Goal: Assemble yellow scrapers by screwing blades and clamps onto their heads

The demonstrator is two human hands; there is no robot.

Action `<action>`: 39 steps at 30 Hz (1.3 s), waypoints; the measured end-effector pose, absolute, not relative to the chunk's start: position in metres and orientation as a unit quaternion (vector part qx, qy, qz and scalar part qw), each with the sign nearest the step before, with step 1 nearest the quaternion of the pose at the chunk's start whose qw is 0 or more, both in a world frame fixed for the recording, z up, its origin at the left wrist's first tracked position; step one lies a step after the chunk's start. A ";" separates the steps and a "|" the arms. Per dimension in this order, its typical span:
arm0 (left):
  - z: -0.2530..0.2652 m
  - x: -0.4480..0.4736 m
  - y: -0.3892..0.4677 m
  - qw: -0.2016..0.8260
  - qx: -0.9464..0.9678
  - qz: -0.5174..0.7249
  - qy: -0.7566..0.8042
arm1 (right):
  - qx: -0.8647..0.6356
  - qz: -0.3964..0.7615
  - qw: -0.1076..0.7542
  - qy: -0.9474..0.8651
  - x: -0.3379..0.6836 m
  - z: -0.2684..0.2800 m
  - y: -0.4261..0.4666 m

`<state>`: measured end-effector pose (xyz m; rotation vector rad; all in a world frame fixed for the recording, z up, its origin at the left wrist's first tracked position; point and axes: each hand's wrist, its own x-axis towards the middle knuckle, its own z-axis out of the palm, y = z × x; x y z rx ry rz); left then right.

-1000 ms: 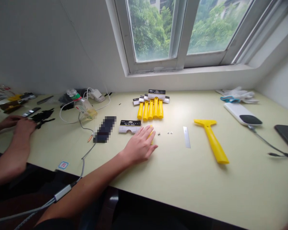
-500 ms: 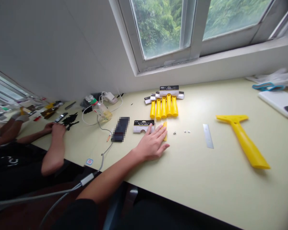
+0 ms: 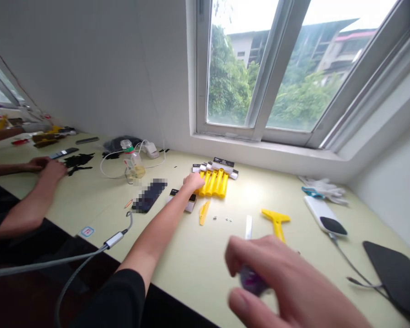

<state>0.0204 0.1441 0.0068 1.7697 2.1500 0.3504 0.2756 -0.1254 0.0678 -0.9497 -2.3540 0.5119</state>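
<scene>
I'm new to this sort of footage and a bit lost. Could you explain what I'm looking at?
There is no machine here, just a person's two bare hands. The view comes from a camera worn on that person's head, looking forward and down at a table. The left hand is at a row of yellow handles; whether it grips one is hidden. The right hand, close to the lens, holds a blurred clear-and-purple object. Also on the table lie a flat yellow piece, tiny metal fasteners, a metal blade and a yellow scraper. At far left are a co-worker's hands.
</scene>
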 end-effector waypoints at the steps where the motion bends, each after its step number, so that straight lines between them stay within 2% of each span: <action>1: 0.004 0.020 0.146 0.180 0.612 0.127 0.759 | -0.353 0.198 0.198 -0.893 0.256 0.092 -0.117; 2: 0.001 0.018 0.148 0.190 0.606 0.130 0.762 | -0.358 0.205 0.117 -0.903 0.237 0.109 -0.112; 4: -0.002 0.013 0.150 0.202 0.596 0.135 0.765 | -0.366 0.182 0.058 -0.911 0.205 0.119 -0.106; 9: -0.004 -0.007 0.159 0.207 0.590 0.156 0.764 | -0.472 0.096 0.033 -0.876 0.183 0.047 -0.104; 14: -0.004 -0.028 0.156 0.206 0.586 0.195 0.759 | -0.566 0.000 0.046 -0.823 0.189 -0.018 -0.104; 18: 0.003 -0.045 0.142 0.198 0.570 0.278 0.747 | -0.588 -0.090 0.089 -0.799 0.199 -0.041 -0.102; 22: 0.013 -0.047 0.122 0.206 0.539 0.391 0.717 | -0.584 -0.110 0.129 -0.794 0.221 -0.052 -0.096; 25: 0.017 -0.031 0.098 0.226 0.544 0.463 0.663 | -0.571 -0.098 0.191 -0.792 0.235 -0.043 -0.091; 27: 0.017 -0.013 0.076 0.241 0.559 0.491 0.623 | -0.556 -0.045 0.259 -0.788 0.237 -0.026 -0.084; 31: 0.011 0.022 0.024 0.342 0.636 0.540 0.432 | -0.530 0.239 0.417 -0.699 0.232 0.017 -0.057; 34: 0.000 0.035 -0.010 0.331 0.687 0.529 0.371 | -0.442 0.405 0.554 -0.578 0.229 0.034 -0.033; 36: -0.008 0.037 -0.024 0.297 0.716 0.535 0.337 | -0.392 0.445 0.623 -0.510 0.229 0.032 -0.024; 39: -0.019 0.036 -0.032 0.255 0.749 0.533 0.300 | -0.375 0.440 0.683 -0.447 0.233 0.022 -0.023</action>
